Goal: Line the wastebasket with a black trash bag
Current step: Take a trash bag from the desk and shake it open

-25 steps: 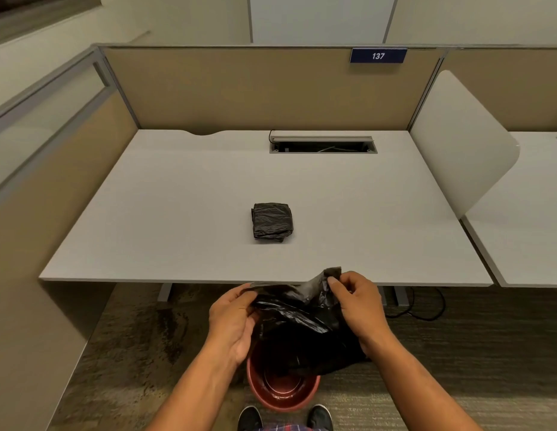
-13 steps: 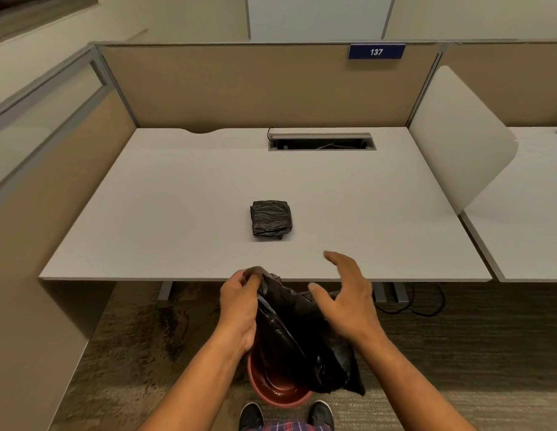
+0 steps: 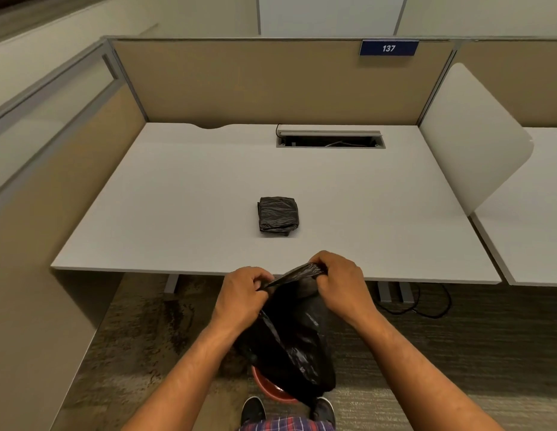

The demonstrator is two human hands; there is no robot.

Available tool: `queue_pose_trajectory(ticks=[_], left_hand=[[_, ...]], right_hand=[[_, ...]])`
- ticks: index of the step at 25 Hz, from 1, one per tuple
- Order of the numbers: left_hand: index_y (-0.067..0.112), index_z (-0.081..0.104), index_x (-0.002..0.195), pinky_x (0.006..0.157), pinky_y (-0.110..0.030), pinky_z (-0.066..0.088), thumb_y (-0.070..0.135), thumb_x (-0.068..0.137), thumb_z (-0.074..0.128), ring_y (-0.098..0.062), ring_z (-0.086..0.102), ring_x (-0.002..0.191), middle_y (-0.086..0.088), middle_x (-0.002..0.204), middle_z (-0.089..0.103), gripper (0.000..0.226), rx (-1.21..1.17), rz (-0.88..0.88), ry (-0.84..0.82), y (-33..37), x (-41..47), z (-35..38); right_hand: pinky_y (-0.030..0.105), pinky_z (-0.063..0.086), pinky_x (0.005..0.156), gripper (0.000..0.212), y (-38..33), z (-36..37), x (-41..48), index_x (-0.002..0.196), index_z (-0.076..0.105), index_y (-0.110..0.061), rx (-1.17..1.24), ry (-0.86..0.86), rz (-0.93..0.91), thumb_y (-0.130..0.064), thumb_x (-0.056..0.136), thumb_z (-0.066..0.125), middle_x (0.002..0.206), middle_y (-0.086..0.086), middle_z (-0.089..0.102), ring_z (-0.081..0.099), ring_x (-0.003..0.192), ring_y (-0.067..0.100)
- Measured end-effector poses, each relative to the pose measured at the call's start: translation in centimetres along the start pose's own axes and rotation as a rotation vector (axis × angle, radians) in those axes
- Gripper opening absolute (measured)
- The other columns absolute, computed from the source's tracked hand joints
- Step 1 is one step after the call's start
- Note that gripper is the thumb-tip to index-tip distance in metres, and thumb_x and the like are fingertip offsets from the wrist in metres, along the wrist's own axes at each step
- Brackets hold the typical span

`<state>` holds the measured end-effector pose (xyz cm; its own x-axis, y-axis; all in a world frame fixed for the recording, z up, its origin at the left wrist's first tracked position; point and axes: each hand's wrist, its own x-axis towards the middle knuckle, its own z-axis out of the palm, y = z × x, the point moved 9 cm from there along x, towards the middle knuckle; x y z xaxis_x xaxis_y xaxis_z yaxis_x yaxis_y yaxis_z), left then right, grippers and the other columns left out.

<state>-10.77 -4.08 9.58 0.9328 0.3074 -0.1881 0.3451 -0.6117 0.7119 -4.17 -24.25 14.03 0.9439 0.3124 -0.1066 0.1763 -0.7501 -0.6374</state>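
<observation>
A black trash bag [image 3: 297, 334] hangs in front of me below the desk's front edge. My left hand [image 3: 241, 293] and my right hand [image 3: 339, 281] both pinch its top edge, close together, with the edge stretched between them. The bag's body drapes down over a red wastebasket [image 3: 266, 385] on the floor, hiding most of it; only part of the rim shows. A second black bag, folded into a square [image 3: 278, 214], lies on the white desk [image 3: 177, 197].
The desk's front edge runs just behind my hands. Beige cubicle panels [image 3: 271, 82] close off the back and left. A white divider [image 3: 470, 135] stands at the right. Desk legs and a black cable [image 3: 426, 309] sit on the carpet; my shoes [image 3: 254, 410] flank the basket.
My right hand, open and off the bag half a second ago, has closed on the top edge again. Both hands have risen and the bag now covers more of the wastebasket.
</observation>
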Motion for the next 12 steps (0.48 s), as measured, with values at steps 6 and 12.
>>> queue_pose_trajectory(ticks=[6, 12], left_hand=[[0.025, 0.079, 0.103, 0.079, -0.023, 0.05, -0.004, 0.086, 0.068, -0.01, 0.066, 0.094, 0.005, 0.105, 0.07, 0.035, 0.042, -0.188, 0.159, -5.0, 0.1, -2.1], [0.022, 0.074, 0.113, 0.085, -0.031, 0.049, -0.008, 0.09, 0.06, -0.019, 0.064, 0.104, -0.002, 0.118, 0.072, 0.04, -0.108, -0.329, 0.283, -8.0, 0.0, -3.8]], right_hand=[[0.042, 0.056, 0.086, 0.031, 4.6, -1.7, -1.0, 0.101, 0.069, -0.028, 0.026, 0.05, 0.135, -0.004, 0.088, 0.055, 0.094, -0.008, 0.072, 0.066, 0.088, 0.015], [0.052, 0.051, 0.095, 0.021, 10.6, -1.9, -3.1, 0.094, 0.059, -0.035, -0.152, -0.041, 0.342, -0.015, 0.092, 0.053, 0.094, -0.008, 0.071, 0.065, 0.089, 0.021]])
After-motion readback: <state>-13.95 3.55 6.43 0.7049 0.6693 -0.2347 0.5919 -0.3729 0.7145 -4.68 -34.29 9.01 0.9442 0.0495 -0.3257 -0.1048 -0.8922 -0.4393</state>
